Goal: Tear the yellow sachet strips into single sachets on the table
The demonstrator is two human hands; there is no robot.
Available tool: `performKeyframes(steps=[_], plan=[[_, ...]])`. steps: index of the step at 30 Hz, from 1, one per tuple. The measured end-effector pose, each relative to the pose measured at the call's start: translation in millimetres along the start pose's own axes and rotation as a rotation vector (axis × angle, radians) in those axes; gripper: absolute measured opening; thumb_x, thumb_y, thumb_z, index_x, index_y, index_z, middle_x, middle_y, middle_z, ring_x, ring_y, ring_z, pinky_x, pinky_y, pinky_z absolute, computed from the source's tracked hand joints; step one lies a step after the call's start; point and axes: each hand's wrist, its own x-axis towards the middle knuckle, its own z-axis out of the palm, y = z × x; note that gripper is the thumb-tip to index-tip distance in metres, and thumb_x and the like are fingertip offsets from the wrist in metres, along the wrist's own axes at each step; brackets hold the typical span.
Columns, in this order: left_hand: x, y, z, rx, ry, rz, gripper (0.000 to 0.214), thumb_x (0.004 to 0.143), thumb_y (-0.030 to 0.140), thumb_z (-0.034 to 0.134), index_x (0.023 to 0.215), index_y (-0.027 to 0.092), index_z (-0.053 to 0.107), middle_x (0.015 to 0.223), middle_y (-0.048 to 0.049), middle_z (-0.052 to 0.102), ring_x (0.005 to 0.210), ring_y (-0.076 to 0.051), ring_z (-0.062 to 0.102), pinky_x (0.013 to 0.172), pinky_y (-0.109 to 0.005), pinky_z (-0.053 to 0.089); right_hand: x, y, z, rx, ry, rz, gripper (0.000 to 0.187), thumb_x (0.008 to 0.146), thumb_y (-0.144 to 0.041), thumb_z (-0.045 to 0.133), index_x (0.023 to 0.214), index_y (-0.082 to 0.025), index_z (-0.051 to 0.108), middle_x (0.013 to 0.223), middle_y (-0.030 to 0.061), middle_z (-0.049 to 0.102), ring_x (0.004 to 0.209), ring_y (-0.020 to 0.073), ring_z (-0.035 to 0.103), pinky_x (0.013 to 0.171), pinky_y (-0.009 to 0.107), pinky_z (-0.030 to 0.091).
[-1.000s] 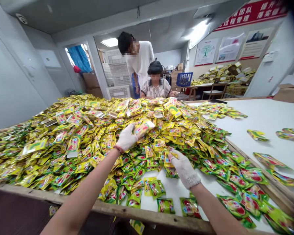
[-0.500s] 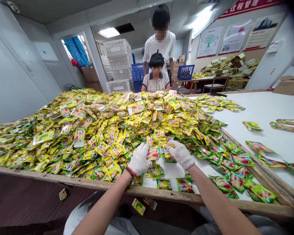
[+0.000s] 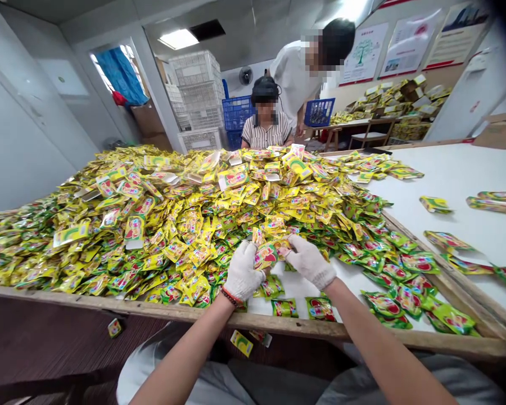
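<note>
Both hands wear white knit gloves. My left hand (image 3: 243,273) is closed on a small yellow-green snack packet (image 3: 265,256) with red print, held at the near edge of the pile. Close to its right, my right hand (image 3: 310,262) pinches a yellow packet (image 3: 282,247) between thumb and fingertips; the fingers partly cover it. The two packets are almost touching. Below the hands, a few green packets (image 3: 320,309) lie on the white tabletop (image 3: 301,284). A large heap of yellow and green packets (image 3: 185,219) spreads in front and to the left.
A wooden rim (image 3: 152,311) borders the table, with a wooden divider (image 3: 442,278) on the right. Flat cartons (image 3: 449,242) lie beyond it. Across the heap sits a person in a striped shirt (image 3: 266,132); another person (image 3: 295,73) leans beside them. White crates (image 3: 196,90) stand behind.
My hands have drawn slightly closer together around the packets, and the left one's packet has tilted. The standing person has bent over toward the right. The view has shifted slightly.
</note>
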Motion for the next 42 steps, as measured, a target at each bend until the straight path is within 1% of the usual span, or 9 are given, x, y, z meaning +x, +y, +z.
performKeyframes(steps=[4,11,15,19,23,29,33,38,42], plan=[[-3,-3,-1.5,0.052,-0.006,0.099,0.051,0.068,0.031,0.068,0.116,0.019,0.051,0.106,-0.0083,0.05,0.1,-0.025,0.049,0.088,-0.037,0.043,-1,1,-5,0.055,-0.015,0.021,0.018,0.076,-0.028,0.053,0.061,-0.02,0.059,0.067,0.0032,0.062,0.065,0.0167,0.052,0.064,0.027,0.039],[-5,0,-2.6,0.094,-0.079,0.102,0.056,0.064,0.023,0.064,0.12,0.02,0.052,0.111,-0.0098,0.051,0.101,-0.027,0.048,0.088,-0.038,0.042,-4,-4,-8,0.339,-0.13,0.157,0.017,0.07,-0.033,0.059,0.063,-0.019,0.066,0.063,0.0017,0.064,0.058,0.0145,0.054,0.054,0.025,0.042],[-5,-4,-3.0,0.115,-0.057,0.09,0.061,0.064,0.019,0.062,0.123,0.02,0.05,0.111,-0.0097,0.049,0.104,-0.027,0.046,0.091,-0.04,0.042,-11,-15,-14,0.68,-0.355,0.364,0.027,0.071,-0.045,0.062,0.067,-0.018,0.061,0.048,-0.0026,0.053,0.041,0.0088,0.041,0.041,0.022,0.031],[-5,-4,-3.0,-0.027,-0.043,0.135,0.057,0.065,0.019,0.064,0.121,0.018,0.051,0.113,-0.0112,0.05,0.109,-0.028,0.046,0.096,-0.042,0.04,-17,-25,-12,0.779,-0.527,0.389,0.032,0.077,-0.048,0.057,0.065,-0.019,0.051,0.04,-0.0046,0.047,0.037,0.0073,0.037,0.038,0.02,0.023],[-3,2,-6.6,-0.504,0.076,-0.076,0.067,0.068,0.037,0.073,0.125,0.019,0.043,0.121,-0.0108,0.052,0.112,-0.025,0.051,0.097,-0.04,0.042,-15,-22,-7,0.813,-0.411,0.41,0.032,0.077,-0.049,0.059,0.07,-0.019,0.05,0.04,-0.006,0.047,0.036,0.0067,0.035,0.038,0.019,0.022],[0,9,-1.7,-1.077,-0.163,-0.481,0.05,0.067,0.049,0.074,0.098,0.016,0.054,0.089,-0.0056,0.065,0.076,-0.017,0.062,0.071,-0.03,0.051,-7,-11,-1,0.501,-0.257,0.244,0.033,0.075,-0.045,0.06,0.057,-0.02,0.048,0.042,-0.0054,0.045,0.042,0.0081,0.038,0.041,0.021,0.026],[18,5,-1.0,-0.897,-0.141,-0.398,0.043,0.073,0.052,0.067,0.093,0.016,0.055,0.081,-0.0037,0.064,0.066,-0.013,0.059,0.061,-0.025,0.048,1,1,-11,0.612,-0.061,0.253,0.027,0.064,-0.04,0.07,0.055,-0.019,0.056,0.048,-0.0032,0.049,0.046,0.0094,0.038,0.043,0.024,0.029],[57,-16,-5.3,-0.524,0.086,-0.366,0.024,0.084,0.038,0.051,0.092,0.017,0.056,0.082,-0.0033,0.063,0.067,-0.012,0.057,0.063,-0.024,0.046,14,20,-44,1.069,0.397,0.295,0.035,0.077,-0.056,0.053,0.089,-0.024,0.059,0.081,0.0023,0.064,0.062,0.0129,0.056,0.057,0.026,0.047],[68,-29,-0.3,-0.398,0.09,-0.338,0.009,0.078,0.025,0.054,0.079,0.017,0.059,0.076,-0.0012,0.061,0.069,-0.013,0.054,0.066,-0.025,0.042,19,38,-54,0.671,0.393,0.335,0.035,0.083,-0.052,0.045,0.094,-0.021,0.058,0.08,0.0036,0.064,0.058,0.0129,0.056,0.056,0.027,0.046]])
